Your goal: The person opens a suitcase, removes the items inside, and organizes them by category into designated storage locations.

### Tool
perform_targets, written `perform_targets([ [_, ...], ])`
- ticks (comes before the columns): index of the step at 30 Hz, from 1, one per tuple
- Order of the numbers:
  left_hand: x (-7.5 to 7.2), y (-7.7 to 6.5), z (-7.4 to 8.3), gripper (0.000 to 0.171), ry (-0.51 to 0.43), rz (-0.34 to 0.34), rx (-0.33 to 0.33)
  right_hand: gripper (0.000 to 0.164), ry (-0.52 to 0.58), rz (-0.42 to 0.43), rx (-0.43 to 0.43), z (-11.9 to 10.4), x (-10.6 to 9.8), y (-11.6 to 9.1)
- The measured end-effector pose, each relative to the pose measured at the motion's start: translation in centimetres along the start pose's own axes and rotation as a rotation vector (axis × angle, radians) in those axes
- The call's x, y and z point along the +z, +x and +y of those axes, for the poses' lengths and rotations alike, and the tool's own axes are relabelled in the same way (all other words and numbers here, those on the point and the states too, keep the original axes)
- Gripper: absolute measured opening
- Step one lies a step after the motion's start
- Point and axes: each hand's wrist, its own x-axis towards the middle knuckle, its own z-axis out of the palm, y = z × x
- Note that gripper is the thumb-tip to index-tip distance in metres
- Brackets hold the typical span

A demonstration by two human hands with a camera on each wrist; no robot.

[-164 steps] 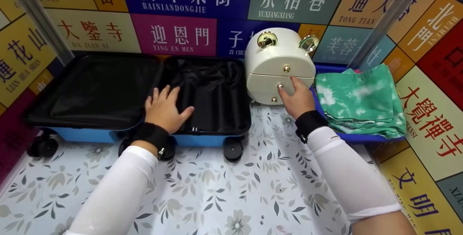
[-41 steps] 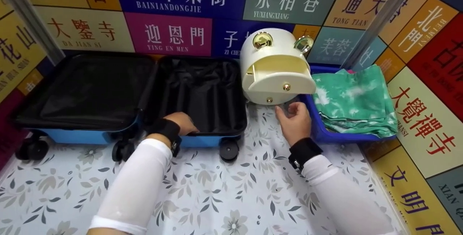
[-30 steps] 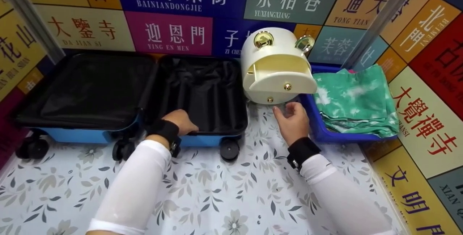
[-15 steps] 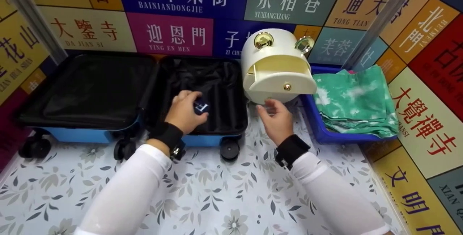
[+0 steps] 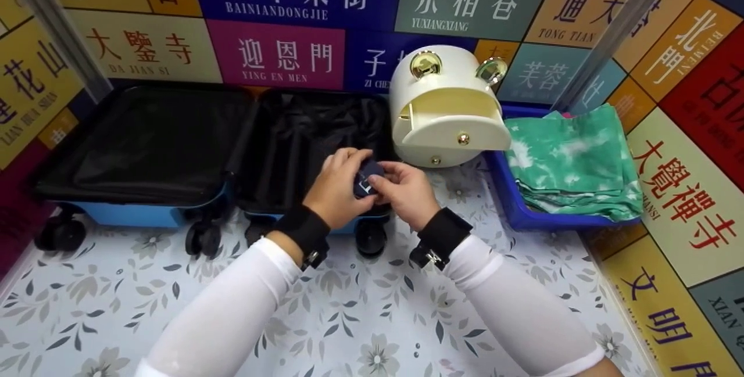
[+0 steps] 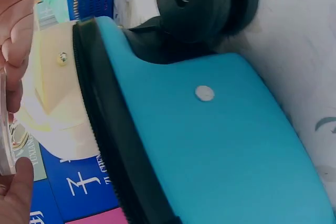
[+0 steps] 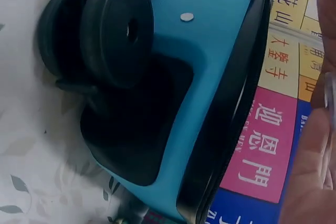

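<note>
Both hands meet over the front right corner of the open suitcase (image 5: 261, 156). Between them is a small dark blue case (image 5: 365, 179) with white lettering; its exact kind is unclear. My left hand (image 5: 332, 192) grips it from the left, thumb at the near side. Fingers and thumb of my right hand (image 5: 411, 196) pinch its right side. In the left wrist view a clear, thin edge (image 6: 6, 135) shows between finger and thumb. Just behind the right hand stands a cream, round-topped drawer box (image 5: 407, 83) with gold eye-like balls, its upper drawer (image 5: 436, 133) pulled out.
A blue basket (image 5: 540, 223) with folded green tie-dye cloth (image 5: 572, 156) stands at the right. The suitcase's black wheels (image 5: 371, 239) face the front of the floral-patterned table (image 5: 349, 319). Panels with printed characters (image 5: 279, 54) border the back and sides.
Earlier the drawer was shut, with the right hand at its knob; now it is out. The left hand has lifted the dark case from the suitcase and moved right, meeting the right hand.
</note>
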Motion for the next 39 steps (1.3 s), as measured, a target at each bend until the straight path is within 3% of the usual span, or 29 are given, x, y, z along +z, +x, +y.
perform_targets([
  [8, -0.6, -0.2, -0.9, 0.086, 0.089, -0.019, 0.040, 0.038, -0.107, 0.073, -0.042, -1.2, -1.0, 0.3],
  [16, -1.8, -0.7, -4.5, 0.092, 0.298, 0.002, -0.108, 0.037, -0.315, 0.232, -0.156, -5.6, -5.7, 2.3],
  [23, -2.7, -1.2, -7.1, 0.094, 0.346, -0.017, -0.235, 0.040, -0.542, 0.421, -0.137, -9.1, -10.6, 4.9],
  [28, -2.6, -1.4, -8.0, 0.094, 0.353, -0.040, -0.282, 0.044, -0.665, 0.529, -0.094, -9.8, -13.3, 6.6],
  [34, -2.3, -1.5, -8.1, 0.094, 0.371, -0.054, -0.303, 0.046, -0.717, 0.546, -0.010, -9.0, -14.8, 7.9],
  [39, -2.3, -1.3, -7.9, 0.095, 0.379, -0.050, -0.300, 0.044, -0.771, 0.502, 0.046, -8.1, -15.4, 8.4],
])
